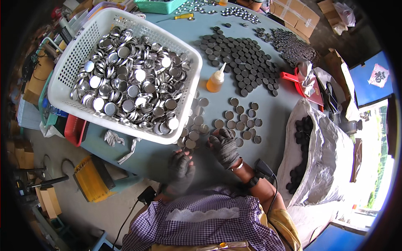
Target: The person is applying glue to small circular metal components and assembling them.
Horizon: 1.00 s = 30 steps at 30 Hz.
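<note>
My left hand (180, 169), in a grey fingerless glove, is at the near table edge, just below a loose pile of shallow round metal caps (194, 135). Its fingers are curled in and touch or nearly touch the lowest caps; what they hold is hidden. To its right, my right hand (225, 149), gloved alike, hovers over or rests on the table with bent fingers pointing left. Anything between those fingers cannot be made out. Beyond it lies a spread group of single metal caps (240, 118), set out with their open sides up.
A white plastic basket (190, 71) heaped with metal caps fills the left. A squeeze bottle of amber liquid (215, 80) stands mid-table, before many dark discs (243, 62). A red dustpan (307, 90) and a white sack of black pieces (326, 154) are at right.
</note>
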{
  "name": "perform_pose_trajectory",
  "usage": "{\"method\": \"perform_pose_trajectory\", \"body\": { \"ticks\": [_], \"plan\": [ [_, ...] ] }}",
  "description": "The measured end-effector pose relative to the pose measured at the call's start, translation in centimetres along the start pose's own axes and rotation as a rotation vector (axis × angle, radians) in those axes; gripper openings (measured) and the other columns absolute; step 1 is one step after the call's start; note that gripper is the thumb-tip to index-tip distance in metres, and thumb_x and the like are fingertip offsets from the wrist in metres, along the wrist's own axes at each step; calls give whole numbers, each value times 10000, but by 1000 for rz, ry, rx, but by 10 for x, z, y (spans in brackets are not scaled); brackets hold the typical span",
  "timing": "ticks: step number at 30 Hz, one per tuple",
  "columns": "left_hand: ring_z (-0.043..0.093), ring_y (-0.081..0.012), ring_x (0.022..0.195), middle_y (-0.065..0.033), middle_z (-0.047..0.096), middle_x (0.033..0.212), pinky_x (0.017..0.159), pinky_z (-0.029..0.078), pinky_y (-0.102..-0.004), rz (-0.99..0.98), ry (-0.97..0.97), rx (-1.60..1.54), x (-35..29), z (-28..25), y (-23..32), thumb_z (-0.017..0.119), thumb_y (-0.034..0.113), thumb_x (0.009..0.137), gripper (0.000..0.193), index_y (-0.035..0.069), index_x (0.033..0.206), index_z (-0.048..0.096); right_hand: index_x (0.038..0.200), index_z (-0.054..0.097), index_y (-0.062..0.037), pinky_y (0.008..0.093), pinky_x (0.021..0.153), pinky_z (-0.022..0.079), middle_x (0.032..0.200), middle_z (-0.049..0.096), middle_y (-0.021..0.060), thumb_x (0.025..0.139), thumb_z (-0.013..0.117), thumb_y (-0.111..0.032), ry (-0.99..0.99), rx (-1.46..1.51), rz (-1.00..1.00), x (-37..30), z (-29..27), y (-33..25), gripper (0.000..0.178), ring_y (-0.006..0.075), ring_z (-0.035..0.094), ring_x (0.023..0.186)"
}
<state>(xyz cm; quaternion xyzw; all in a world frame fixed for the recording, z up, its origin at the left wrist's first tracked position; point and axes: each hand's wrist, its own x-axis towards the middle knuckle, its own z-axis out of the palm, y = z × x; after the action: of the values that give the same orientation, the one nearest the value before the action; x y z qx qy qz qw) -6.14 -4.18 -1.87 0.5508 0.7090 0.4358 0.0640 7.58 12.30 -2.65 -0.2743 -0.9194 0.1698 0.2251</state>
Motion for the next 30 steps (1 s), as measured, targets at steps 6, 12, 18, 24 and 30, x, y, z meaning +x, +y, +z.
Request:
{"method": "perform_pose_trajectory", "body": {
  "ticks": [6,12,18,24,30],
  "plan": [
    [561,-357,1069,-144,623,1061,954,441,-467,24,-10,30,-3,1,0,650,31,759,207,2,961,612,979,649,-129,482,881,410,1067,606,91,661,705,-184,5,-62,-5,5,2,14,328,334,522,1090],
    [562,-338,1056,-132,613,1094,931,449,-454,193,-97,40,-4,10,9,657,69,762,229,23,983,623,1102,640,-109,475,1053,348,1214,580,103,716,660,-230,-59,-253,-24,53,-36,79,405,342,468,1217],
    [511,-345,1158,-134,550,1241,965,426,-453,268,-201,-37,2,52,23,682,115,767,363,53,1120,623,1197,614,-136,461,1075,332,1314,528,122,743,662,-246,-109,-297,141,64,-7,141,469,360,421,1273],
    [435,-371,1284,-165,501,1340,1045,387,-468,183,-286,114,20,55,38,631,214,845,404,46,1212,626,1148,637,-133,470,1059,346,1300,533,136,756,641,-211,-151,-168,73,30,-25,93,401,370,425,1266],
    [355,-457,1295,-261,379,1382,1070,353,-474,224,-495,143,32,79,32,606,155,817,502,20,1290,503,1145,628,-114,473,1053,343,1279,549,118,673,698,-233,-236,-192,98,35,-35,85,492,348,434,1257]
  ]
}}
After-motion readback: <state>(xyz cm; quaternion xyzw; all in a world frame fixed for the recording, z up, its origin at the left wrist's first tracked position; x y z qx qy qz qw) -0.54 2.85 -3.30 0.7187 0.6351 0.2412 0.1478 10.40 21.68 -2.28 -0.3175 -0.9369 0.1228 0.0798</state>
